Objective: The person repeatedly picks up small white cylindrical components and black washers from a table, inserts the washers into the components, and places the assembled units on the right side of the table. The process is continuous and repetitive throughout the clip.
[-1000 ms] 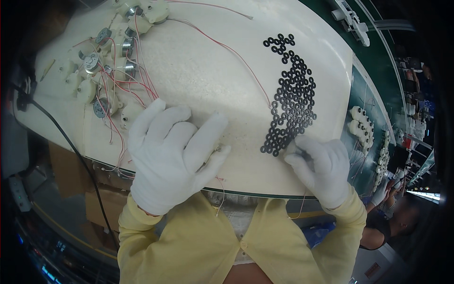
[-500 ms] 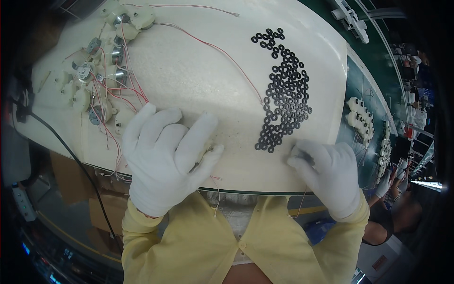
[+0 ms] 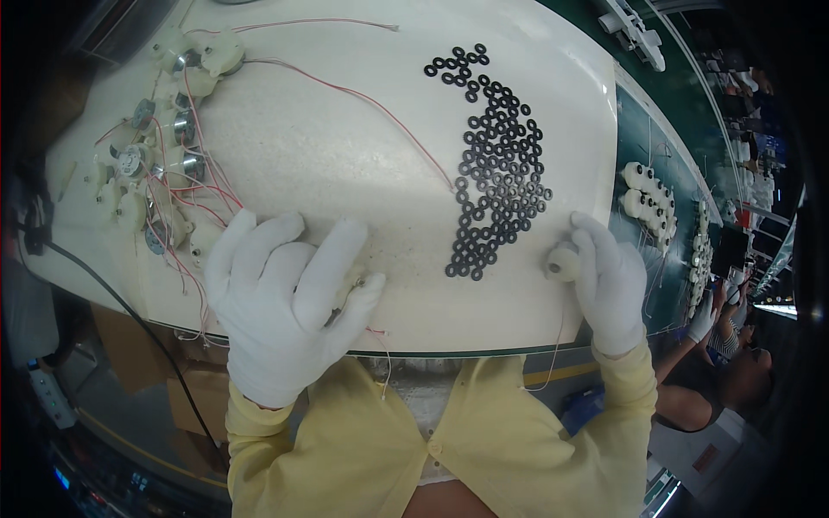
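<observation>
My left hand [image 3: 281, 315], in a white glove, rests low over the left of the table. Its thumb and forefinger hold a cream geared motor [image 3: 348, 289], mostly hidden; a wire with a small plug trails over the front edge. At the right, my gloved right hand [image 3: 607, 276] has its fingers along a small round cream motor housing [image 3: 563, 264], apparently gripped, though the thumb does not show clearly. A thin wire hangs below it. Between the hands, beyond them, black rubber rings [image 3: 501, 164] are spread in a long patch.
Cream and metal motors [image 3: 134, 164] with red and white wires crowd the left of the table [image 3: 345, 147]. One long red wire [image 3: 363, 95] reaches the rings. Rows of cream motors [image 3: 649, 207] lie on a green surface at right. Another person [image 3: 717, 371] sits beyond.
My right hand has turned more upright with its fingers straighter, bringing the round cream housing into sight. My left hand keeps its hold. The whole view has shifted slightly.
</observation>
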A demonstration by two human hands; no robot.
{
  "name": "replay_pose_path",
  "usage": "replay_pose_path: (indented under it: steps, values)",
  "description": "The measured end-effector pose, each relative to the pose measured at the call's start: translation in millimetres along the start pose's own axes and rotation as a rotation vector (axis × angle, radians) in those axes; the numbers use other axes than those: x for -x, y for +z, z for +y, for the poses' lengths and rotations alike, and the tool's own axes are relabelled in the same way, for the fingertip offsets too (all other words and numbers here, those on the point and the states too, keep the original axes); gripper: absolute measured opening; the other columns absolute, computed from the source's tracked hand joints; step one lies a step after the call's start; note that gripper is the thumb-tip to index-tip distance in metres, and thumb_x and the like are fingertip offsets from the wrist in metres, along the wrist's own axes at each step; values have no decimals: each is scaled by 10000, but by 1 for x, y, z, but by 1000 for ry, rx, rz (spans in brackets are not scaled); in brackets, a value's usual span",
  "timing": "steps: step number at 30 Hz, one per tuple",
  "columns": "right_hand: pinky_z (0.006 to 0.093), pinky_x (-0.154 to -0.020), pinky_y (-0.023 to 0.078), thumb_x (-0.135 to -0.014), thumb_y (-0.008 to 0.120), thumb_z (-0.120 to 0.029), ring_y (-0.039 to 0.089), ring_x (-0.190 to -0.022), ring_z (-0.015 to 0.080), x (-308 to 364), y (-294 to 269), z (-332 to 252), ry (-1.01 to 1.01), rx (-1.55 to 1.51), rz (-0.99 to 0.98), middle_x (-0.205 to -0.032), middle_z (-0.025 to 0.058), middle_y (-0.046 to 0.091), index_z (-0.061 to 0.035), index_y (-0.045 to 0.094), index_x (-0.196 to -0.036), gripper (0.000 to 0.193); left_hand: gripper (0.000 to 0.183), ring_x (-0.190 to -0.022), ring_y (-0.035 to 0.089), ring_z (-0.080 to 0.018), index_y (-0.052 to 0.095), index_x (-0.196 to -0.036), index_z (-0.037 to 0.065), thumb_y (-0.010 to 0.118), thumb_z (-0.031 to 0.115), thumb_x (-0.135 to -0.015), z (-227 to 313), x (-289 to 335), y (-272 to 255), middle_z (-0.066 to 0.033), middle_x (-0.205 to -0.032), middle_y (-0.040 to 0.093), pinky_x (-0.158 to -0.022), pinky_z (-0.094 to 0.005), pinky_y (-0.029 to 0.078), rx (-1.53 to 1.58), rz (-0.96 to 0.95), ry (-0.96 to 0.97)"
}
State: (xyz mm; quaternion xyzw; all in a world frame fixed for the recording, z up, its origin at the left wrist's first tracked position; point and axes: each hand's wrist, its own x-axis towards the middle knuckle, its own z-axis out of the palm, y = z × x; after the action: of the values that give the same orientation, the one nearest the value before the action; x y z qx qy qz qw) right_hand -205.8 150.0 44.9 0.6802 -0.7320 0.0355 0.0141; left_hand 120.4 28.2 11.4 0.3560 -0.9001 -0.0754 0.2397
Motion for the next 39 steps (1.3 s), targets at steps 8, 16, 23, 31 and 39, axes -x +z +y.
replay_pose_path:
  steps: [8,16,23,31,39]
  values:
    - [372,-642,446,-917,726,-239,619,-649,260,11,-22,8,14,-142,71,-791,57,678,-70,675,-1275,399,510,-1002,599,-286,689,-1245,140,813,262,-766,1,0,1,-23,-839,566,-1020,-535,423,-42,13,9]
    - [378,-653,406,-785,818,-409,561,-693,231,7,-1,2,-44,-71,100,-821,18,570,-173,680,-1215,509,500,-1028,597,-308,678,-1255,109,796,262,-793,3,-1,0,-46,-895,599,-1035,-554,418,-74,-16,21]
    - [405,-686,464,-795,803,-385,619,-761,280,17,-25,13,105,-114,-105,-906,76,611,-108,600,-1363,663,472,-1007,593,-313,675,-1243,96,776,263,-813,2,-2,0,-52,-921,594,-1024,-545,421,-86,-21,35]
    - [415,-664,462,-794,787,-379,638,-721,290,-2,-34,-10,64,1,-134,-851,64,605,-129,576,-1377,668,454,-995,590,-315,675,-1238,87,761,268,-831,3,-6,-1,-61,-935,594,-994,-544,429,-99,-14,60]
    - [411,-650,474,-772,806,-222,629,-707,283,15,-42,26,258,-112,-7,-786,67,592,-149,658,-1275,529,457,-1017,593,-314,658,-1257,105,764,257,-839,4,-1,-1,-49,-973,614,-1003,-543,426,-105,2,63]
